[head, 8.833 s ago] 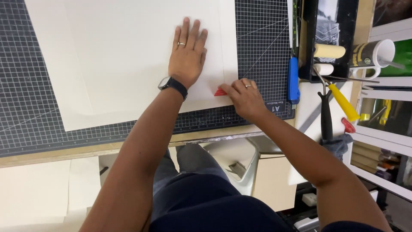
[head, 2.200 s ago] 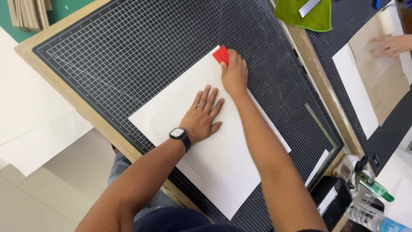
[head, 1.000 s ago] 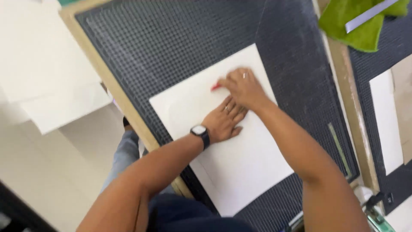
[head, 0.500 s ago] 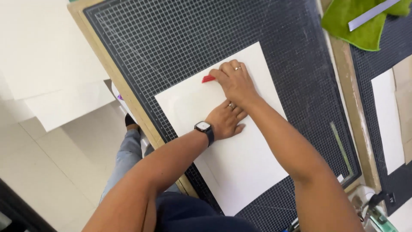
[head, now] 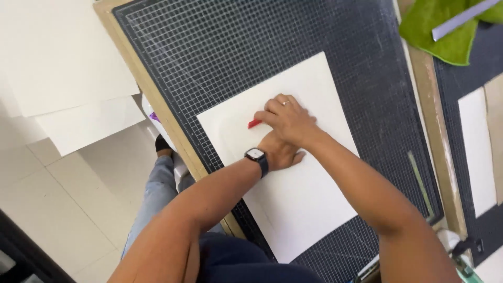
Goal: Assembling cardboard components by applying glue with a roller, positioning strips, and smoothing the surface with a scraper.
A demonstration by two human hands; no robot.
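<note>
A large white sheet (head: 309, 204) lies on a dark gridded cutting mat (head: 220, 57). My left hand (head: 283, 153), with a watch on the wrist, presses flat on the sheet's middle. My right hand (head: 287, 118) crosses over it and grips a small red tool (head: 254, 123), whose tip rests on the sheet toward its left part. Most of the tool is hidden under my fingers.
The mat sits on a wooden board (head: 157, 110). White sheets (head: 63, 68) lie on the floor at left. A green cloth (head: 445, 31) with a metal ruler (head: 461, 18) is at top right. A second mat with paper (head: 477, 152) lies right.
My right hand has drawn the red tool from the sheet's far corner leftward and inward across the sheet, now crossing over my left hand, which stays pressed down.
</note>
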